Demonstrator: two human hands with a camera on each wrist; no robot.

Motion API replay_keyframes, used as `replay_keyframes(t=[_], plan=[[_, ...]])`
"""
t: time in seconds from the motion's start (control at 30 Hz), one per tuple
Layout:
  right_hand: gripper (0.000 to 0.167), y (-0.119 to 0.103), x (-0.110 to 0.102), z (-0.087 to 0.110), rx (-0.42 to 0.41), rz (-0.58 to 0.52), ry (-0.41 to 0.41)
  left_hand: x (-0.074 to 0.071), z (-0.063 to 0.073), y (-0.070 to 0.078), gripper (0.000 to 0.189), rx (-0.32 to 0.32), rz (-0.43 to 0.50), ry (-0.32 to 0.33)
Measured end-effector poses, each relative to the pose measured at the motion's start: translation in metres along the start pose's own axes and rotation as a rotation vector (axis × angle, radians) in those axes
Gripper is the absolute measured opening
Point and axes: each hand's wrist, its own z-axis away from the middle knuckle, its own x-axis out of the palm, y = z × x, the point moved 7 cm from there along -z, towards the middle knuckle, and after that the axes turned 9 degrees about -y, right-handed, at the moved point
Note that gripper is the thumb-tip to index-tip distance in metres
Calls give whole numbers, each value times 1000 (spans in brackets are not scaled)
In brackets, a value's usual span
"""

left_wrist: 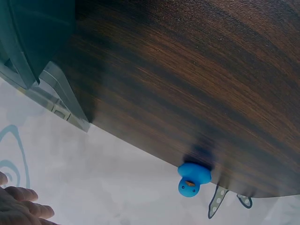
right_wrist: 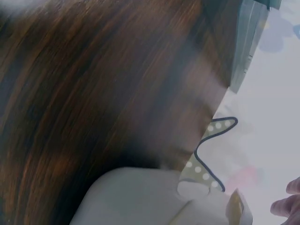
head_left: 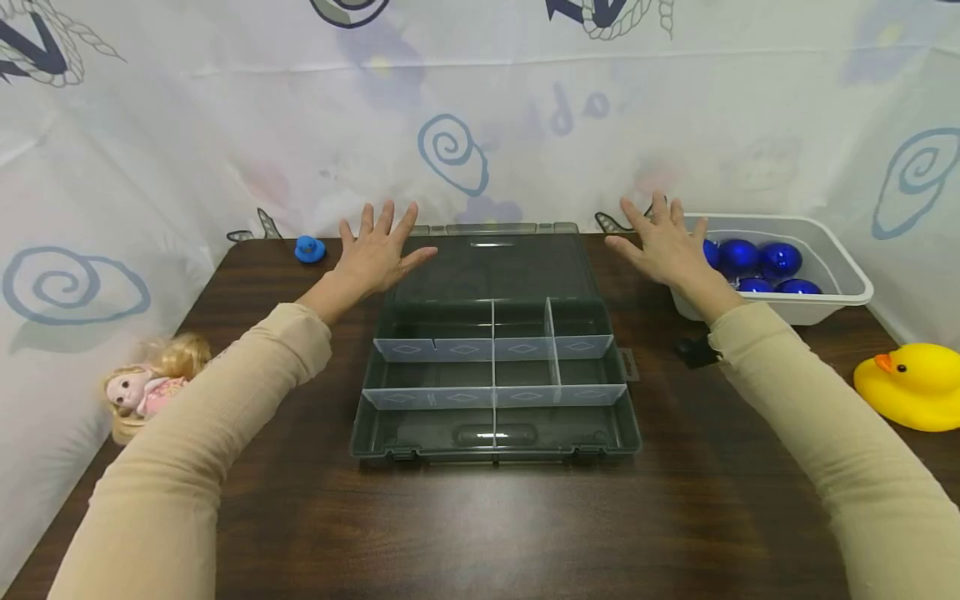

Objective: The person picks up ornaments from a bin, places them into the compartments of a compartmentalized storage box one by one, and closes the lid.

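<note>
With its fingers spread, my left hand [head_left: 372,252] is raised near the back left corner of a dark see-through divider box [head_left: 495,375], holding nothing. My right hand [head_left: 667,248], fingers also spread, hovers between the box and a white plastic tub [head_left: 813,310]. The box lies with its lid [head_left: 491,267] laid back, and pale dividers split it into several compartments. Several shiny blue balls [head_left: 781,260] sit in the tub. In the left wrist view a small blue rubber duck [left_wrist: 194,176] stands at the table's back edge; only fingertips [left_wrist: 40,209] of that hand show there.
A blond doll [head_left: 146,392] lies at the left edge of the brown table [head_left: 480,533]. On the right sits a large yellow rubber duck [head_left: 911,387]. Something small and black [head_left: 696,352] lies beside my right sleeve. A printed white cloth [head_left: 510,125] hangs behind.
</note>
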Motion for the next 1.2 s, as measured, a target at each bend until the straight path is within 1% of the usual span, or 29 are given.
replay_keyframes(t=[0.1,0.17,0.2,0.27,0.3,0.33,0.37,0.4,0.43,0.5,0.53,0.6,0.7,0.83,0.93,1.07,1.2], plan=[[76,2,-5,3,-20,-29,25,-1,1,-1,79,3,11,4],[73,6,-11,8,-60,-95,80,-1,4,-2,79,16,37,9],[69,10,-15,10,-80,-138,122,-1,6,-3,79,30,69,8],[60,23,-21,12,-104,-240,226,2,14,-7,79,77,183,-5],[55,32,-24,14,-104,-300,276,4,19,-9,79,100,256,-25],[49,42,-26,16,-91,-351,326,7,25,-12,78,134,347,-50],[46,53,-27,17,-62,-391,358,10,32,-14,78,168,443,-80],[43,63,-26,19,-33,-422,380,14,40,-16,78,199,542,-116],[41,73,-25,19,-4,-445,383,18,48,-19,78,226,629,-153],[41,89,-18,19,45,-466,340,29,64,-26,78,251,761,-220],[41,94,-15,18,61,-455,308,35,71,-29,78,267,809,-245],[44,102,-8,14,62,-425,230,46,82,-34,79,279,876,-283],[49,107,-2,8,61,-354,136,60,92,-38,81,300,945,-316],[49,106,0,3,39,-227,60,74,95,-38,86,335,1009,-343],[50,102,2,0,28,-167,17,81,95,-39,86,344,1048,-359],[50,99,4,-1,43,-162,-8,86,95,-40,85,350,1082,-368],[50,98,2,2,51,-189,23,88,93,-40,85,363,1088,-369]])
